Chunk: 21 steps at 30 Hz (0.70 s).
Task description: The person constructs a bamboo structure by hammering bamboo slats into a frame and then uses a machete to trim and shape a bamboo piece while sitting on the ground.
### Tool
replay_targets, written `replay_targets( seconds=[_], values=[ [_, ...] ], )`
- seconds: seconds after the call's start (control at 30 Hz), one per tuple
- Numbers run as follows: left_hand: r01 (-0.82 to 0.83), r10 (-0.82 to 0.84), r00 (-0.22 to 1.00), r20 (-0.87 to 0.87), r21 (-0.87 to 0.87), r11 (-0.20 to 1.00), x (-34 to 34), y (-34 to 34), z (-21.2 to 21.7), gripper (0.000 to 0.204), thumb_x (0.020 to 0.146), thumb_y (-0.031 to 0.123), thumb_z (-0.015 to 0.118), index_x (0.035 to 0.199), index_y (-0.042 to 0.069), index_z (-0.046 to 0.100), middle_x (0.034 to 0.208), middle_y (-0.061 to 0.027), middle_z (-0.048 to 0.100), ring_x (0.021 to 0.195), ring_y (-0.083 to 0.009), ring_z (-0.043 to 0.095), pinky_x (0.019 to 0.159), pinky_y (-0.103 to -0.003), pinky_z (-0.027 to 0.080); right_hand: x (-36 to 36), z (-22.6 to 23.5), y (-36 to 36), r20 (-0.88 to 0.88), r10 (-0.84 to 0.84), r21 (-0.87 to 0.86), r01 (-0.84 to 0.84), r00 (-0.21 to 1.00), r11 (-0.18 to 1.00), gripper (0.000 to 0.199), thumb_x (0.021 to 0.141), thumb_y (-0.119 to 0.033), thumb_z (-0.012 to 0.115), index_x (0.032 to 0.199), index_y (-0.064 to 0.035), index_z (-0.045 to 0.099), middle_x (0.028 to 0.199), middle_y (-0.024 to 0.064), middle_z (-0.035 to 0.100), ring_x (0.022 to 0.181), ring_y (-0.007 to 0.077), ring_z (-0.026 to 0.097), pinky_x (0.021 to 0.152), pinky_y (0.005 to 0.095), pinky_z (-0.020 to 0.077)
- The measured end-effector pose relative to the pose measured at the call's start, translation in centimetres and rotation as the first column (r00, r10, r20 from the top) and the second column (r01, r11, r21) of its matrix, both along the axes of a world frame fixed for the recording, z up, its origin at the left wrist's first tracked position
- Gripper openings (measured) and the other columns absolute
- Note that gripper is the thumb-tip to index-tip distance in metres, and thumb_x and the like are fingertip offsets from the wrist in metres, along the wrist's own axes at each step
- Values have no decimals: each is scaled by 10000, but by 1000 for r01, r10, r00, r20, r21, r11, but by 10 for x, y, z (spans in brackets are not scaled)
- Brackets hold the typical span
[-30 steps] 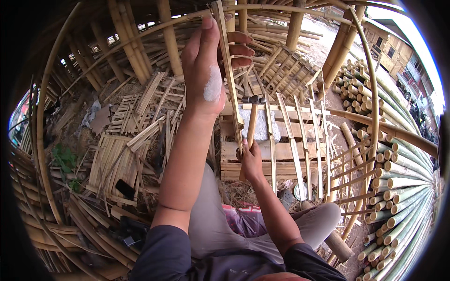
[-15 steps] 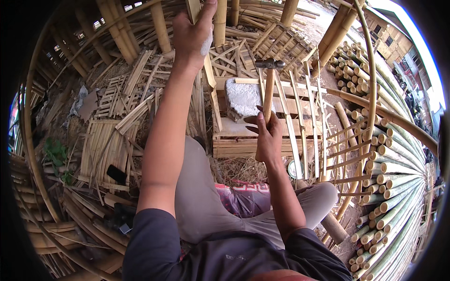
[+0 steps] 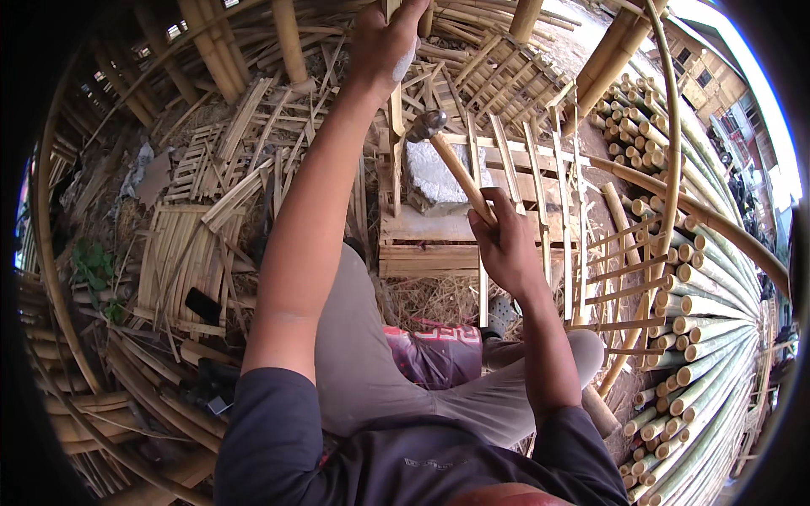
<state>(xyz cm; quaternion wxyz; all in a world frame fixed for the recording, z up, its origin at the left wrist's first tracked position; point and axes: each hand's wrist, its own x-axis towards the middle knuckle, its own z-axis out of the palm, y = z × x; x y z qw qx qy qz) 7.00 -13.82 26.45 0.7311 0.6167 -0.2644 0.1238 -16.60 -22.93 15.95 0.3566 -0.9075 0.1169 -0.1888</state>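
Far ahead, my left hand [image 3: 384,46] is closed around a long split bamboo strip [image 3: 396,110], which runs down past the left side of a pale stone block [image 3: 443,181]. My right hand [image 3: 510,249] grips the wooden handle of a hammer [image 3: 460,174]. The hammer's dark metal head hangs over the block's far left corner, close to the strip; whether they touch I cannot tell. Under the block is a slatted wooden crate [image 3: 430,255]. Several more bamboo strips [image 3: 507,164] lean across the crate's right part, beside my right hand.
Cut bamboo poles [image 3: 709,337] are stacked along the right. Slatted bamboo panels [image 3: 181,261] and loose strips lie at the left, with a dark phone [image 3: 203,306] on one. Upright bamboo posts [image 3: 288,42] stand at the back. A patterned cloth [image 3: 434,358] lies by my legs.
The hammer has swung from upright to tilted left, its head now by the strip. My right hand has come slightly right and nearer. My left hand has shifted right, and its strip stands straighter.
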Motion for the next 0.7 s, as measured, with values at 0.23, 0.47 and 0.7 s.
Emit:
replay_targets(
  seconds=[0.23,0.47,0.7],
  values=[
    [199,-223,965,-139,-167,966,10,3,5,573,886,601,618,541,190,417,471,72,347,379,-70,315,376,-272,223,4,-1,9,116,6,-66,2,993,998,288,976,-149,561,1226,-8,537,772,276,639,690,467,625,610,481,484],
    [371,-401,909,-117,-214,904,26,-2,3,440,931,356,667,606,188,423,490,83,358,362,-59,297,358,-260,197,4,-6,7,85,-19,97,11,996,995,243,979,-120,560,1142,55,513,680,261,595,565,363,602,539,439,427],
    [234,-224,962,156,-50,971,11,-22,-2,444,954,406,619,624,169,440,501,87,343,391,-56,322,380,-259,221,9,-1,4,142,-56,-61,65,988,996,200,980,-119,557,1089,43,515,614,257,548,561,456,567,496,473,387]
  ],
)
